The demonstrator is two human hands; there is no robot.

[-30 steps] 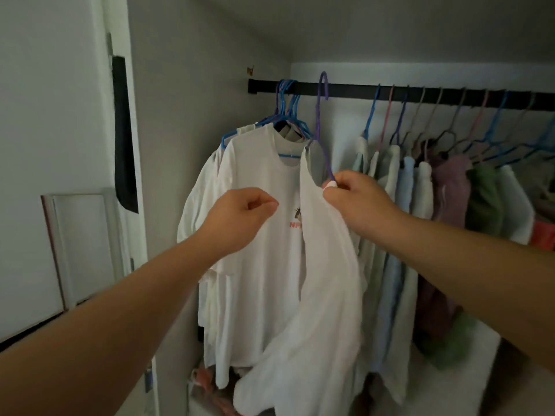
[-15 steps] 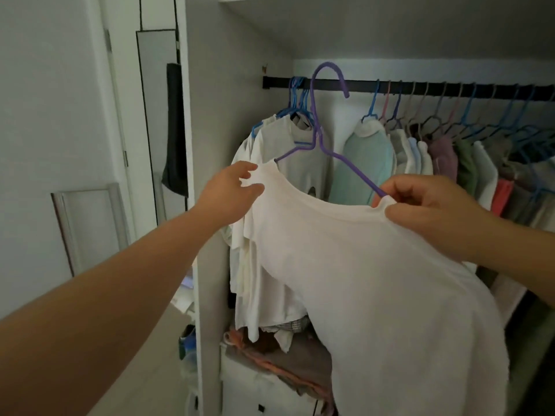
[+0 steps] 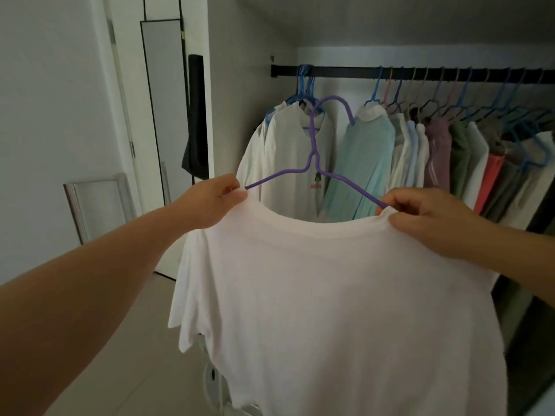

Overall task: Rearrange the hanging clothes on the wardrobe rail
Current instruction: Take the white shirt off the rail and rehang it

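Observation:
A white T-shirt [image 3: 345, 295] on a purple wire hanger [image 3: 313, 163] is held out in front of the wardrobe, off the rail. My left hand [image 3: 210, 202] pinches the shirt's left shoulder at the collar. My right hand [image 3: 432, 220] pinches the right shoulder over the hanger's arm. The hanger's hook points up, below the black rail [image 3: 420, 75]. On the rail hang white shirts [image 3: 288, 163] at the left, then a mint shirt [image 3: 360, 163] and several more garments to the right.
The wardrobe's side panel [image 3: 240, 100] stands left of the rail. A tall mirror [image 3: 163, 100] and a dark hanging item [image 3: 195, 121] are on the wall beyond it. A framed panel [image 3: 99, 205] leans low at the left. Tiled floor lies below.
The shirt on its purple hanger came off the rail and toward me, lower, now spread flat between both hands. The view pulled back from the wardrobe.

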